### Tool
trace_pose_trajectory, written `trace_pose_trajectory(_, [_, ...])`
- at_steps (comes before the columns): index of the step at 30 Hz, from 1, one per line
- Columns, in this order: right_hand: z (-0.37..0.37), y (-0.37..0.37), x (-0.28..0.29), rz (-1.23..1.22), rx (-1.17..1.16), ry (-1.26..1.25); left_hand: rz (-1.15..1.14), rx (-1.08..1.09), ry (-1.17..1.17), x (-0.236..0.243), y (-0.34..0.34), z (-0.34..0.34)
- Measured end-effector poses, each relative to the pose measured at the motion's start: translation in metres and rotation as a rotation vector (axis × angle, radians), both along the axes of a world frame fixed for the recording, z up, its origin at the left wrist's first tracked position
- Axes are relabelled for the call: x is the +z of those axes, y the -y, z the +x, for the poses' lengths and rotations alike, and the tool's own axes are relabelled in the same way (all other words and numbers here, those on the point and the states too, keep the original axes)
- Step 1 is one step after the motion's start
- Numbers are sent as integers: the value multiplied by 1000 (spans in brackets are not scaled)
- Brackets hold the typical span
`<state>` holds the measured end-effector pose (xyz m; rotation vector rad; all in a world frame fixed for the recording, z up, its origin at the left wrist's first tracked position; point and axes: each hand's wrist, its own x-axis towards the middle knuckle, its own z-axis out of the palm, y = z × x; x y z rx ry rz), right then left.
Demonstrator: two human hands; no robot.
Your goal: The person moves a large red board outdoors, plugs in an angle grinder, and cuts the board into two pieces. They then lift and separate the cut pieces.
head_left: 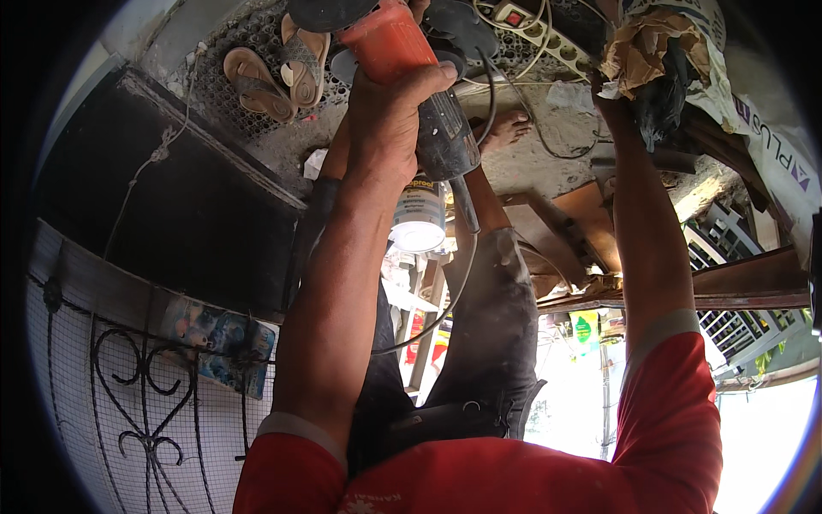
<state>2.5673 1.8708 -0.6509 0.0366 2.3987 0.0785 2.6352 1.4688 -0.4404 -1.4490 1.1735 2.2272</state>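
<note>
My left hand (387,107) is wrapped around the body of a red and black angle grinder (390,38), its thumb lying across the casing. A dark round disc (330,12) shows at the tool's far end, by the upper edge. From its near end a black cord (467,287) loops down past my legs. My right arm stretches far forward on the right. Only the wrist side of my right hand (606,96) shows, beside a torn brown paper bag (655,56) with dark plastic (668,107) in it; its fingers are hidden.
Sandals (261,81) rest on a holed mat at far left. A cream power strip (556,47) with cables lies at the far middle. Between my legs stands a paint can (419,214). Wooden boards (591,223) lie right; a black panel (188,188) and metal grille (145,385) flank the left.
</note>
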Motion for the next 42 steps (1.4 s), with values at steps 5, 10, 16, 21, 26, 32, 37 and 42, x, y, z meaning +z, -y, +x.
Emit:
trace_pose_trajectory(5, [-12,-3,1,45,173,56,-48,-1,-19,-12,0,7])
trace_pose_trajectory(10, [-21,9,-14,90,249,82,-26,3,-58,-15,-1,6])
trace_pose_trajectory(16, [-15,11,-23,96,312,115,12,37,-108,-13,5,-10])
trace_pose_trajectory(21, [0,4,-54,22,396,-45,-36,11,-150,-11,9,-24])
trace_pose_trajectory(26, [10,-24,-82,-23,497,-115,13,-19,-118,-5,12,-28])
trace_pose_trajectory(32, [22,-35,-95,78,892,-162,-17,8,-66,-14,11,-31])
trace_pose_trajectory(37, [5,48,-34,54,484,-57,-11,-4,-72,-16,16,-35])
trace_pose_trajectory(42, [-16,155,9,-497,125,-453,67,-70,-112,-15,26,-40])
